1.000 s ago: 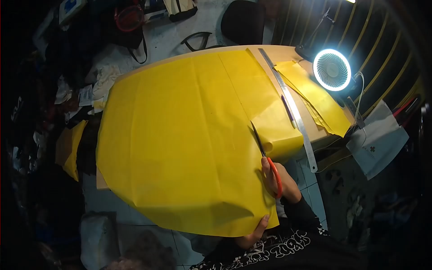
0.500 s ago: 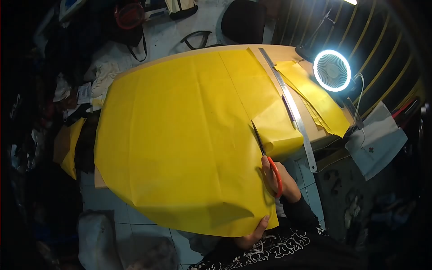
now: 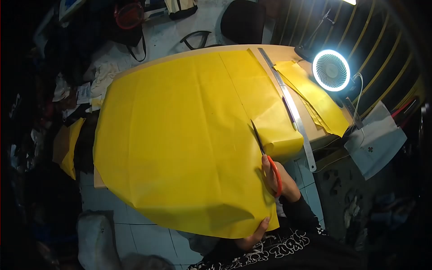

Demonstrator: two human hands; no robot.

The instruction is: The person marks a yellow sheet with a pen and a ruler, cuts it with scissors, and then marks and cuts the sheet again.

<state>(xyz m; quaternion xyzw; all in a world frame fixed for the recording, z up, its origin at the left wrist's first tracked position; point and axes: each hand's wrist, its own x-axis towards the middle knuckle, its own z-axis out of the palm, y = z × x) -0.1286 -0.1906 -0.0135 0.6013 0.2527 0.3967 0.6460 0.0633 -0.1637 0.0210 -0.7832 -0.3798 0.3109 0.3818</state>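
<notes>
A large yellow sheet point(image 3: 166, 130) covers most of the table and hangs over its near edge. My right hand point(image 3: 271, 174) is closed round the orange handle of a pair of scissors point(image 3: 278, 180). The dark blades point away from me, at the cut in the sheet, along a thin drawn line. Right of the blades, the cut strip curls over on itself. Lower down, my left hand point(image 3: 256, 235) pinches the sheet's near edge, thumb on top and the other fingers hidden beneath. A steel ruler point(image 3: 292, 108) and a purple pen point(image 3: 288, 110) lie right of the sheet.
Several yellow pieces point(image 3: 317, 99) are stacked on the table's right side point(image 3: 310, 128). A lit round fan lamp point(image 3: 331, 70) stands behind them, its white cable hanging down. A pale pouch point(image 3: 377, 141) is at the far right. A wrapped bundle point(image 3: 96, 240) sits on the tiled floor.
Hands and scissors stay almost in place. The sheet's near edge has shifted slightly, and the view has moved a little.
</notes>
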